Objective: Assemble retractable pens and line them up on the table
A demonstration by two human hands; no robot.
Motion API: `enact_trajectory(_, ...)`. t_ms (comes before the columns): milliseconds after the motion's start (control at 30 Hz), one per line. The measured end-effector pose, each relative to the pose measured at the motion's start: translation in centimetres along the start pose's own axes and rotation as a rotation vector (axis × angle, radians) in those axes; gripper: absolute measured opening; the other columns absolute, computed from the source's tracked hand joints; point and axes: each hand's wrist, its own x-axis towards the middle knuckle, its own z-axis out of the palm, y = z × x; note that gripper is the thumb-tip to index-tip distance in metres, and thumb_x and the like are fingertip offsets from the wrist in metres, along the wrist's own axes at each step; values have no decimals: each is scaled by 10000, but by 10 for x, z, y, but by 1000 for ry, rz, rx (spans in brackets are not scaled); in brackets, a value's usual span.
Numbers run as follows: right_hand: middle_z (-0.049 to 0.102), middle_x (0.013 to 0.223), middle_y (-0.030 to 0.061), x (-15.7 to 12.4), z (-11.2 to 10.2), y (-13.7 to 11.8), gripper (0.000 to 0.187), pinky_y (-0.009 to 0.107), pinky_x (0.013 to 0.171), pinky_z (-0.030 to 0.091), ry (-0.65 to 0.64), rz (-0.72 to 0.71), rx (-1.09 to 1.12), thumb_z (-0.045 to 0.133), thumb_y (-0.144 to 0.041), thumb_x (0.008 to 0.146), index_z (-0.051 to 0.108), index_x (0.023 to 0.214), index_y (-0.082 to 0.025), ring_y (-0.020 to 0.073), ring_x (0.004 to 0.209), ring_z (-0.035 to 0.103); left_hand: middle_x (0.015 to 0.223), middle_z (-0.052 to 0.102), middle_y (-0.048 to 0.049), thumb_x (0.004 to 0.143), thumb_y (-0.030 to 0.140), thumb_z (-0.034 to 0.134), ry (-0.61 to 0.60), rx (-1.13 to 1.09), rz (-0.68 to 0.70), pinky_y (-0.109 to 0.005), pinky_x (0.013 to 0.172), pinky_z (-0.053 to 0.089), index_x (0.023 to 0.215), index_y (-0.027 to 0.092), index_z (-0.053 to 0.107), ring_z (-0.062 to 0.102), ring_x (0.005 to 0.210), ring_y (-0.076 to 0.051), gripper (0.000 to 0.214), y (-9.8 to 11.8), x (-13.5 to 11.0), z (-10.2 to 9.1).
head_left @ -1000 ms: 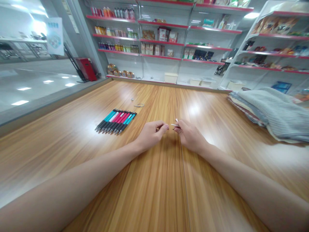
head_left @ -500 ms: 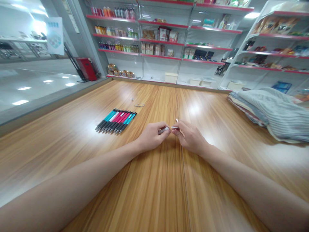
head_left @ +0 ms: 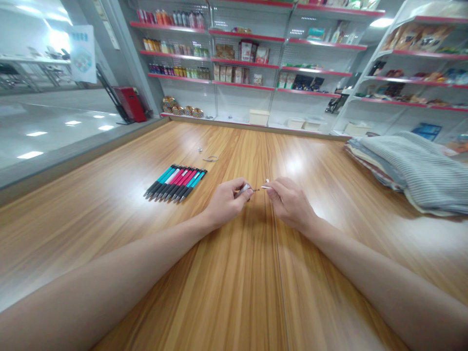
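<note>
My left hand (head_left: 229, 199), closed, grips a short whitish-grey barrel (head_left: 243, 188), most of it hidden by the fingers. From its end a thin brownish rod (head_left: 256, 189) points toward my right hand (head_left: 290, 200). The fingers of that hand are pinched on a slim white stick-like piece (head_left: 264, 187). A small shiny tip (head_left: 267, 181) shows just above those fingertips. Whether the rod and the white piece touch, I cannot tell. Left of my hands lies a tight row of teal, white and pink pens (head_left: 176, 183) with dark grips.
Behind the pens are a thin ring-shaped loop (head_left: 211, 159) and a tiny silvery piece (head_left: 200, 149). Folded cloths (head_left: 413, 170) are stacked at the right on the wooden table (head_left: 234, 292). Stocked shelves (head_left: 244, 61) stand beyond its far edge.
My hands have drawn slightly apart, exposing the brownish rod between them. My left hand has shifted left and a little upward; the white piece in my right hand has risen slightly.
</note>
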Motion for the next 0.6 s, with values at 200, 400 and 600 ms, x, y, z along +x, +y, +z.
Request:
enact_trajectory(200, 515, 857, 93, -1, -2, -5, 267, 349, 735, 444, 224, 61, -7, 404, -281, 964, 631, 863, -182, 211, 846, 506, 682, 524, 4, 874, 324, 528, 14, 10, -3, -230, 619, 423, 766, 151, 581, 507, 646, -113, 211, -2, 0, 1)
enact_trajectory(400, 576, 769, 63, -7, -3, -4, 224, 372, 745, 449, 323, -24, 122, 374, -268, 976, 572, 887, -212, 199, 769, 518, 690, 534, -1, 882, 334, 512, -1, 74, -17, -239, 643, 433, 772, 155, 584, 531, 676, -128, 222, -4, 1, 1)
enact_trajectory(600, 598, 785, 60, -9, 1, -3, 204, 360, 717, 492, 404, -48, 253, 340, -299, 991, 516, 922, -224, 192, 781, 580, 697, 535, -2, 888, 317, 499, -25, 100, -21, -233, 623, 400, 771, 153, 572, 517, 676, -126, 214, -2, 2, 0)
